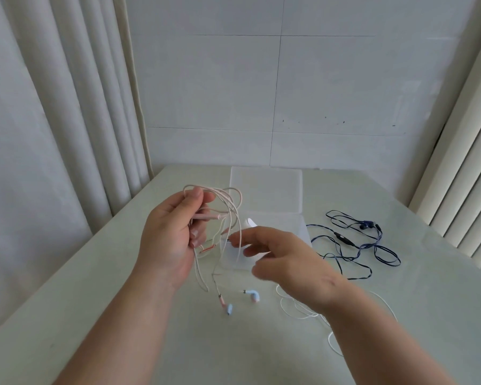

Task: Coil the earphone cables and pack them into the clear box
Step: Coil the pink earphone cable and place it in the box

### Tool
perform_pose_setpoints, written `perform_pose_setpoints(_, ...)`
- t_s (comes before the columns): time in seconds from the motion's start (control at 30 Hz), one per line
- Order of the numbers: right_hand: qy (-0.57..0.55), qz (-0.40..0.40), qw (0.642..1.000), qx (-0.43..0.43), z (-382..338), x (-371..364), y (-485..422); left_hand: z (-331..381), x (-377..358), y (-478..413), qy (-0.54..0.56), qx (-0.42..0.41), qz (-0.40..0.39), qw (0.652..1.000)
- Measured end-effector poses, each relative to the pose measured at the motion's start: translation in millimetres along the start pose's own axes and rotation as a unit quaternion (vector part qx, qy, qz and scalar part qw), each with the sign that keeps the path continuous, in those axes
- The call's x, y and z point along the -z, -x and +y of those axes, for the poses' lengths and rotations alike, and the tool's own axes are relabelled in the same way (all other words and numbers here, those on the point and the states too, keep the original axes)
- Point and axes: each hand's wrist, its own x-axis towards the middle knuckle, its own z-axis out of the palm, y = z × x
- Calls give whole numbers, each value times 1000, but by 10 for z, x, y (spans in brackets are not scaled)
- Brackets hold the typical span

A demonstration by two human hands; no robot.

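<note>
The left hand point(172, 240) is raised above the bench point(109, 287), its fingers and thumb curled round several loose loops of the pink earphone cable point(229, 207), probably to keep the turns gathered while the rest is wound on. The free end hangs down, its two blue earbuds point(252, 294) near the bench surface. The right hand point(283, 257) reaches in from the right with relaxed, spread fingers and holds nothing certain; motion blur hides whether it touches a strand. Just beyond the hands the clear box point(267, 190) lies open, ready for the coil. Dark blue earphones point(358, 240) and a white cable point(292, 309) wait uncoiled to the right
</note>
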Motion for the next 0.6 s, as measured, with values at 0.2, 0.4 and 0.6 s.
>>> perform_pose_setpoints(0.2,-142,-58,988,12,24,-188,-45,-12,7,-4,-57,-25,13,998)
perform_pose_setpoints(0.4,-162,40,985,42,-40,-248,-28,-11,10,3,-65,-25,9,998)
perform_pose_setpoints(0.6,-249,121,961,8,-10,-123,-66,-26,3,-4,-81,3,4,997)
